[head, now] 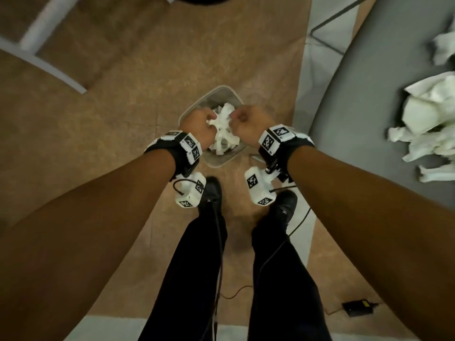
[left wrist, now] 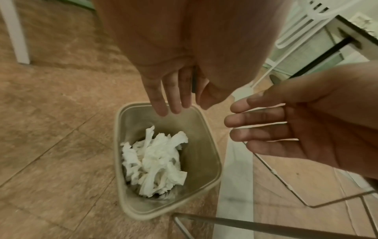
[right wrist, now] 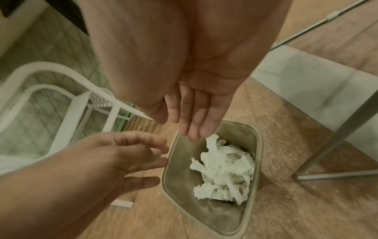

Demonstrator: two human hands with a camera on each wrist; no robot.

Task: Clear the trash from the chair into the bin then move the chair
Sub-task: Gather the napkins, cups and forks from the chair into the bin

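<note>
The floor (head: 103, 134) is brown tile crossed by pale strips. The chair (head: 384, 77) occupies the right side of the head view: a grey curved seat on a thin metal frame (left wrist: 282, 181). Its seat edge runs from upper right down toward the lower right of that view. One frame bar lies on the floor just beside the bin's near corner in the left wrist view; a second leg stands to the right of the bin in the right wrist view. Crumpled white paper (head: 433, 124) lies piled on the seat, well apart from the bin.

A white chair (right wrist: 67, 100) stands beyond the bin on pale green tile. A white post (left wrist: 14, 32) stands to the left. A black adapter (head: 357, 307) with its cable lies on the floor behind the person's feet.

The bin (left wrist: 204, 163) is a beige, open-topped rectangular container standing upright on the floor in front of the shoes, mouth facing up, one corner pointing toward the person. A wad of tissue (left wrist: 153, 163) sits inside it, below the rim.

The left hand (left wrist: 169, 90) and right hand (right wrist: 194, 110) hang above the bin mouth, palms facing, apart. Both are released: fingers extended downward, holding nothing, not touching the bin.
</note>
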